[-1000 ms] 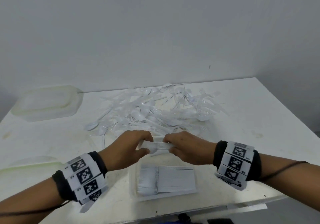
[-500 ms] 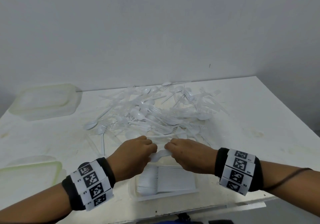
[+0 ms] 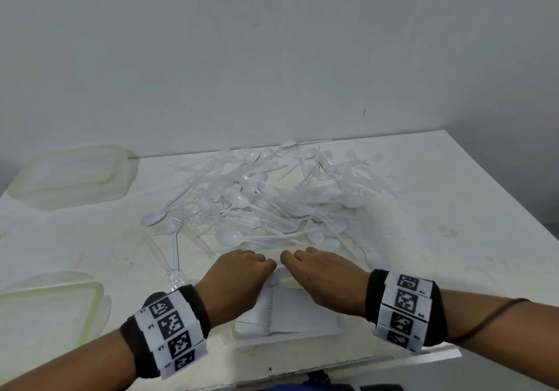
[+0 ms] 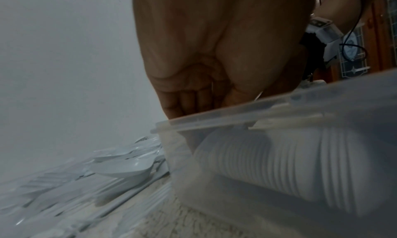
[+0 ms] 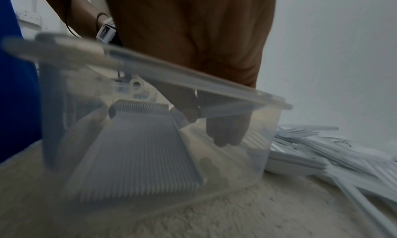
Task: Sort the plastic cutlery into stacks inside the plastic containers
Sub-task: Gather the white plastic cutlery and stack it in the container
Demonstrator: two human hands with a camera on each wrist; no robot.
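A clear plastic container (image 3: 287, 341) sits at the table's near edge with a neat stack of white spoons (image 3: 295, 315) lying in it. My left hand (image 3: 242, 272) and right hand (image 3: 320, 272) meet knuckle to knuckle over its far end. Together they grip a small bundle of spoons (image 3: 279, 275), mostly hidden under the fingers. In the right wrist view my right hand (image 5: 206, 124) shows through the container wall (image 5: 247, 165), pinching the bundle's handles (image 5: 221, 111) beside the stack (image 5: 139, 148). The left wrist view shows my left hand (image 4: 201, 99) with curled fingers behind the rim (image 4: 236, 112).
A big loose pile of white spoons and forks (image 3: 266, 197) covers the table's middle, just beyond my hands. An upturned clear container (image 3: 69, 176) stands at the back left. Another container with a green-edged lid (image 3: 45, 309) is at the near left. The table edge runs close below.
Both hands moved away from me and down with the spoon bundle, from above the container into its far end. The bundle is now nearly hidden under my fingers.
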